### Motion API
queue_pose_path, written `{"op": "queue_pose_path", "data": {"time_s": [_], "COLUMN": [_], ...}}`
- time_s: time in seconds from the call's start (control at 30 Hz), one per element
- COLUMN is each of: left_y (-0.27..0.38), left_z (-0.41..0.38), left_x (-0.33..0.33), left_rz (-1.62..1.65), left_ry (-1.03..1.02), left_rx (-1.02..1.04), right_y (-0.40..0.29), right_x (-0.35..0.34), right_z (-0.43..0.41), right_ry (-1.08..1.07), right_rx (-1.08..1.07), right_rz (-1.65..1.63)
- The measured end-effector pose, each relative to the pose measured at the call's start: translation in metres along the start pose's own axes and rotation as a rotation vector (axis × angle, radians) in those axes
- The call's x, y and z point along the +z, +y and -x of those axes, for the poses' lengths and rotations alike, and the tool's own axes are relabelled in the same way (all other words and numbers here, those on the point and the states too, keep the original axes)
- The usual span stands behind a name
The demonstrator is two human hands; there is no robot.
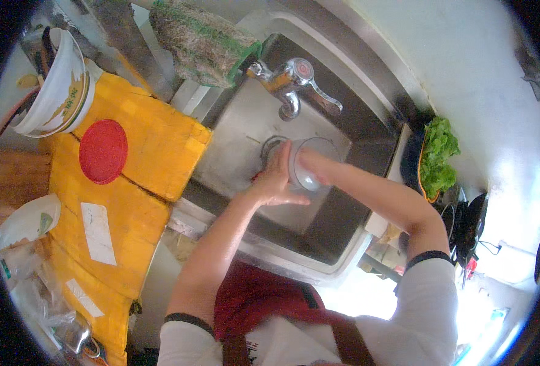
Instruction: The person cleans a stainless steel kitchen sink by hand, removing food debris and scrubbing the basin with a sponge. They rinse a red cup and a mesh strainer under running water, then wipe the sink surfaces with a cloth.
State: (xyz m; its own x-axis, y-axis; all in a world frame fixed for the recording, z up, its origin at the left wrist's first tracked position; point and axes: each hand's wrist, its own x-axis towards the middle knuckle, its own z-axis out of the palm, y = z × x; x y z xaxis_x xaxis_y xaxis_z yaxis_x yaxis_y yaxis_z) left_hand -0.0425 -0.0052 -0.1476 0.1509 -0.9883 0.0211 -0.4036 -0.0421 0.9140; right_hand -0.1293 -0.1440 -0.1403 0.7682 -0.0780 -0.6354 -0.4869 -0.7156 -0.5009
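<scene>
Over a stainless steel sink (233, 123), my left hand (277, 180) grips a clear, round container (318, 160) from its left side. The fingers of my right hand (313, 167) reach inside the container through its wide mouth; what they touch in there is hard to make out. Both hands are below the chrome faucet (290, 82), whose spout points down into the basin. Part of the round drain shows beside my left hand. A small red thing (257, 175) lies partly hidden behind that hand.
Left of the sink, a yellow taped surface (151, 132) bears a round red lid (103, 152) and white bowls (64, 98). A green-brown mesh-like bundle (201, 41) sits behind the faucet. Leafy greens (438, 158) fill a dark container at the right.
</scene>
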Motion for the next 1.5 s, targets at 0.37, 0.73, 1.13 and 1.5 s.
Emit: {"op": "queue_pose_path", "data": {"time_s": [0.37,0.73,1.13,1.5], "left_y": [0.024,0.012,0.002,0.021], "left_z": [-0.009,0.003,0.001,-0.002], "left_x": [-0.022,0.004,0.011,-0.004], "left_rz": [-0.091,-0.294,-0.236,-0.363], "left_ry": [-0.269,-0.039,-0.105,-0.14], "left_rx": [-0.454,-0.299,-0.389,-0.381], "right_y": [-0.019,0.024,-0.012,-0.048], "right_x": [-0.068,0.006,-0.048,-0.038], "right_z": [0.117,-0.022,0.03,0.107], "right_ry": [0.079,-0.04,0.316,0.125], "right_rx": [-0.336,0.452,0.6,0.189], "right_rz": [0.852,0.292,-1.583,-0.218]}}
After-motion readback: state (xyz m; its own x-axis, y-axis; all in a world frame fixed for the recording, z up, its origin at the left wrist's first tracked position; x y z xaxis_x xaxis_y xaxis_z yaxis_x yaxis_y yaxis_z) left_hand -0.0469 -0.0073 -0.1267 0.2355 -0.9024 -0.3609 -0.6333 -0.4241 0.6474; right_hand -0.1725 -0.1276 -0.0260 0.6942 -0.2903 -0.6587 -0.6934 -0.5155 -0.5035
